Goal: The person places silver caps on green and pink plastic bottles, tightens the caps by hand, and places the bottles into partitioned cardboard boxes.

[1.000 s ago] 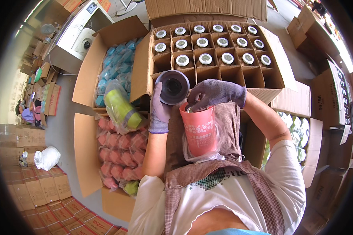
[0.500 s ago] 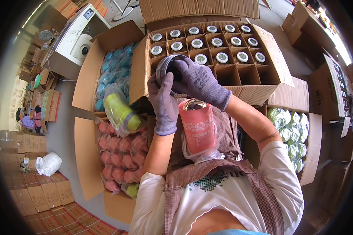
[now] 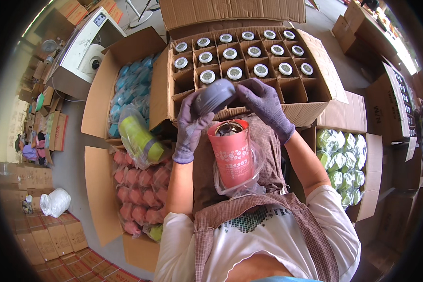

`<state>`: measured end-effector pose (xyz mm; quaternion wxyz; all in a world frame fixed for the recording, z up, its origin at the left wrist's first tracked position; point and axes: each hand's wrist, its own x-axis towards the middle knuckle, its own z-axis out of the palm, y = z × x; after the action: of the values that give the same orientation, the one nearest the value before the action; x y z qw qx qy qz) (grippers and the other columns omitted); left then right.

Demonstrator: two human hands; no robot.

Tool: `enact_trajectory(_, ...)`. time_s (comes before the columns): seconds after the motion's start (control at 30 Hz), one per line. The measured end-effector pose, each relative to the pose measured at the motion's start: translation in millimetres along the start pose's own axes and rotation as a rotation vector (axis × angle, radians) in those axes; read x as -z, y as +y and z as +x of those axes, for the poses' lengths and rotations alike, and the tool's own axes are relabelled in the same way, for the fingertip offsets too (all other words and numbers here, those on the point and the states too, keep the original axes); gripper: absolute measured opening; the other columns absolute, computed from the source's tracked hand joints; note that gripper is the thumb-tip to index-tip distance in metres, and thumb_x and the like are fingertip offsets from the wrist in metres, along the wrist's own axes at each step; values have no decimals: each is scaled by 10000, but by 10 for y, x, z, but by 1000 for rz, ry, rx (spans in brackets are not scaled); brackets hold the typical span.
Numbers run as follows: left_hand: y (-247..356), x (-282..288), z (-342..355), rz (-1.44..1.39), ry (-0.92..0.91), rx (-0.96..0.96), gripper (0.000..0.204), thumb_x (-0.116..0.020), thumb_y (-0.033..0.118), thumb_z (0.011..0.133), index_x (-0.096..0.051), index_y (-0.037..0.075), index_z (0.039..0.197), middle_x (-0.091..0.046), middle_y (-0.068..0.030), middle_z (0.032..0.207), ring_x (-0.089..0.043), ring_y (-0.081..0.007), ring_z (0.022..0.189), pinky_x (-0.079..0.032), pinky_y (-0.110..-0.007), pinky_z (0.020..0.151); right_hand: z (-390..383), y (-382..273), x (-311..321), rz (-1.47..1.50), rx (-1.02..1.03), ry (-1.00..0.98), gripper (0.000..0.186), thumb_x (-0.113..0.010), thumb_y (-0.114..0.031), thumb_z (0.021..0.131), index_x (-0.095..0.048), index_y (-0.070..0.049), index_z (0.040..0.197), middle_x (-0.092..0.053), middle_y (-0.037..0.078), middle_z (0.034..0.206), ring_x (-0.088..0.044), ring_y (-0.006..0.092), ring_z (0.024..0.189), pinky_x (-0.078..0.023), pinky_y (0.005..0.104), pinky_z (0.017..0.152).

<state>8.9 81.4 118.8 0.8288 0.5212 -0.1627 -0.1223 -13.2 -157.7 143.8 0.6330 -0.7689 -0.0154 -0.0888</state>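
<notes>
Cap, grey and tilted, sits above the pink tumbler, held in the left hand; the right hand's bent fingers meet its right edge, whether gripping I cannot tell. Clear plastic surrounds the tumbler's base; beyond stands a divided carton.

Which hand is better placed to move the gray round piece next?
Probably the left hand: it grips the gray round piece, while the right hand is only at its right edge.
</notes>
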Motion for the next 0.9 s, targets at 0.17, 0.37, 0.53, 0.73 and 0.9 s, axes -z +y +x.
enact_trajectory(0.17, -155, 141, -32, 78, -240, -1, 585, -746, 75, 850, -515, 32, 1387, -491, -109, 1471, -482, -226, 1346, -380, -365, 1132, -184, 427, -84, 407, -105, -385, 750, -643, -526, 963, -426, -51, 1501, -525, 108, 1406, -483, 192, 1307, -381, 351, 1116)
enact_trajectory(0.37, -185, 107, -135, 279, -244, -43, 638, -779, 375, 876, -556, 31, 1365, -455, -195, 1525, -413, -275, 1430, -280, -397, 1197, -349, 405, -65, 532, -133, -400, 852, -827, -477, 811, -478, -24, 1442, -552, 112, 1396, -507, 213, 1310, -391, 371, 1124)
enact_trajectory(0.53, -236, 54, -68, 312, -188, -144, 592, -746, 415, 903, -591, 13, 1309, -490, -184, 1493, -470, -270, 1378, -346, -388, 1155, -326, 404, -63, 556, -92, -330, 802, -874, -354, 797, -500, -17, 1422, -565, 97, 1372, -522, 200, 1288, -407, 356, 1119)
enact_trajectory(0.73, -187, 2, -202, 418, -175, -158, 579, -742, 422, 907, -597, 25, 1303, -538, -170, 1437, -508, -242, 1323, -376, -366, 1123, -439, 448, -38, 571, -88, -355, 796, -865, -345, 807, -498, -13, 1430, -553, 105, 1405, -514, 204, 1304, -392, 362, 1130)
enact_trajectory(0.9, -169, -29, -218, 414, -182, -117, 590, -713, 441, 923, -590, 14, 1310, -534, -159, 1446, -503, -249, 1330, -361, -370, 1136, -467, 460, -41, 559, -91, -341, 809, -858, -360, 811, -486, -13, 1440, -564, 104, 1386, -520, 202, 1292, -397, 360, 1125)
